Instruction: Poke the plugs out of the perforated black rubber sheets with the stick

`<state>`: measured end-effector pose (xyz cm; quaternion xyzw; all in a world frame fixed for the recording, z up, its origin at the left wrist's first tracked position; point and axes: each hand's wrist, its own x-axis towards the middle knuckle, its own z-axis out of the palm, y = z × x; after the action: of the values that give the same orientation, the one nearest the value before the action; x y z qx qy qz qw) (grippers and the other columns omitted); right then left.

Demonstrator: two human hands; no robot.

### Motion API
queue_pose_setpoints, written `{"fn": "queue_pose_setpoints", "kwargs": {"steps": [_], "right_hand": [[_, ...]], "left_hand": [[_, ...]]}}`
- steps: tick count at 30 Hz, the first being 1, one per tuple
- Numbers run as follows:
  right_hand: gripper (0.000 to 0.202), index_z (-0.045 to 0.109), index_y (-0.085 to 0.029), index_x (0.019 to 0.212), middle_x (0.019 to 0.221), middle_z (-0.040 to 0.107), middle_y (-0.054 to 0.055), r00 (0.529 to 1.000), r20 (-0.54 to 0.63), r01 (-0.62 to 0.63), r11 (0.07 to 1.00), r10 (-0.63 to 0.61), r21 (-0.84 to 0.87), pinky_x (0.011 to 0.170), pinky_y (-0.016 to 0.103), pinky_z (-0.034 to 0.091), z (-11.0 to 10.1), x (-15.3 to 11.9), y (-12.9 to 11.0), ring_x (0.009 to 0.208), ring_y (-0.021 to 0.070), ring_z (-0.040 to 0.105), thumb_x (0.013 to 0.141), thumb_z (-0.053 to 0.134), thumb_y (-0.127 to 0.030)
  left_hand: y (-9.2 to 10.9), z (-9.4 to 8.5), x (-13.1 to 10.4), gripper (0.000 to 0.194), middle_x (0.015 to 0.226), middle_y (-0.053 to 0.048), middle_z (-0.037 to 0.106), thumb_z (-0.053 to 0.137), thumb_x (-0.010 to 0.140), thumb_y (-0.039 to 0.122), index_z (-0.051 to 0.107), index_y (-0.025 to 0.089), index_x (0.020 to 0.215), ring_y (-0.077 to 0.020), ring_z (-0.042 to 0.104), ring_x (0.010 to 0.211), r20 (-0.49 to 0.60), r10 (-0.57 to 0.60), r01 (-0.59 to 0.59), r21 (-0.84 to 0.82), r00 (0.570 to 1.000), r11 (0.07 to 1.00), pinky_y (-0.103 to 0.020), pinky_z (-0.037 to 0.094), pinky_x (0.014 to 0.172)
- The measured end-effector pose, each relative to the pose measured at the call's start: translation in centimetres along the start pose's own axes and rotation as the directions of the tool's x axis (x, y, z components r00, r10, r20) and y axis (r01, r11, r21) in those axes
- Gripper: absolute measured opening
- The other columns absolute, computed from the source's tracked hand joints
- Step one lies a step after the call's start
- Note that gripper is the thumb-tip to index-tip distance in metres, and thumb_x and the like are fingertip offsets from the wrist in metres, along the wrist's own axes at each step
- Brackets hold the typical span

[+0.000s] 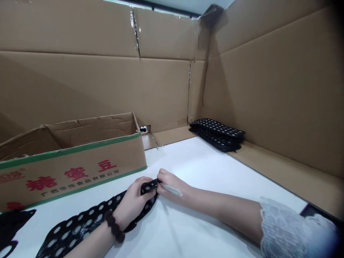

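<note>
One black dotted strip (92,216) runs toward 8 o'clock from its raised end, which the left hand (131,204) pinches between thumb and fingers while the right hand (173,182), curled around one slim white tool (173,190), meets its tip. One open carton (134,156) stands at 10 o'clock, one stack of strips (217,132) at 2, with white tabletop (188,161) spreading toward the cardboard border (290,168) at 3.

Bright tabletop (204,175), soft shadows, dark upper-right corner
</note>
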<state>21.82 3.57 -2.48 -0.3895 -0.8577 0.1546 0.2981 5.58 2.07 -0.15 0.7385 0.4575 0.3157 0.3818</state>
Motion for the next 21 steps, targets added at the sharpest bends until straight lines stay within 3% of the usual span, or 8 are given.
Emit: {"fn": "queue_pose_setpoints", "kwargs": {"steps": [4,10,14,18,21], "right_hand": [[0.012,0.038,-0.016,0.061,0.069,0.037,-0.001,0.992,0.004,-0.128,0.990,0.129,-0.065,0.053,0.019,0.033,0.0,0.6,0.2,0.055,0.0070,0.038,0.073,0.039,-0.020],[0.013,0.040,-0.015,0.057,0.066,0.042,-0.001,0.975,0.020,-0.222,0.973,0.221,0.067,0.048,0.017,0.030,-1.2,0.2,-1.1,0.055,0.0063,0.039,0.068,0.042,-0.022],[0.008,0.046,-0.016,0.062,0.056,0.041,-0.004,0.903,0.206,-0.421,0.869,0.376,0.261,0.042,0.017,0.026,-2.9,-0.8,-1.2,0.050,0.0065,0.037,0.063,0.046,-0.023],[0.011,0.045,-0.015,0.055,0.047,0.038,-0.005,0.847,0.418,-0.461,0.845,0.327,0.273,0.039,0.018,0.023,-4.0,-0.9,-0.3,0.046,0.0069,0.034,0.063,0.044,-0.023],[0.016,0.043,-0.016,0.055,0.053,0.039,-0.004,0.889,0.357,-0.404,0.857,0.286,0.319,0.042,0.018,0.025,-4.1,-0.7,0.0,0.049,0.0067,0.034,0.067,0.045,-0.027]], "left_hand": [[0.3,0.0,-0.1,0.017,0.094,-0.006,0.060,0.053,0.069,0.027,0.058,0.015,0.081,-0.0224,0.050,0.094,-0.010,-0.055,0.054,-0.055,0.998,0.997,-0.030,0.039,0.080],[1.3,-0.8,-0.4,0.021,0.081,-0.002,0.060,0.052,0.072,0.033,0.055,0.015,0.081,-0.0182,0.053,0.078,0.209,-0.073,0.106,-0.149,0.975,0.983,-0.027,0.040,0.072],[0.6,-0.4,-0.3,0.023,0.088,-0.004,0.061,0.056,0.067,0.035,0.057,0.016,0.080,-0.0208,0.052,0.087,0.059,-0.020,0.019,0.015,0.998,1.000,-0.028,0.037,0.080],[-0.1,-0.2,0.0,0.026,0.090,-0.003,0.059,0.052,0.072,0.036,0.052,0.018,0.091,-0.0194,0.052,0.089,-0.102,0.026,-0.032,-0.062,0.994,0.998,-0.029,0.038,0.083],[-0.4,-0.4,0.1,0.025,0.089,-0.003,0.059,0.046,0.076,0.037,0.051,0.017,0.090,-0.0186,0.052,0.087,-0.105,0.042,-0.053,-0.100,0.994,0.994,-0.029,0.039,0.081]]}}
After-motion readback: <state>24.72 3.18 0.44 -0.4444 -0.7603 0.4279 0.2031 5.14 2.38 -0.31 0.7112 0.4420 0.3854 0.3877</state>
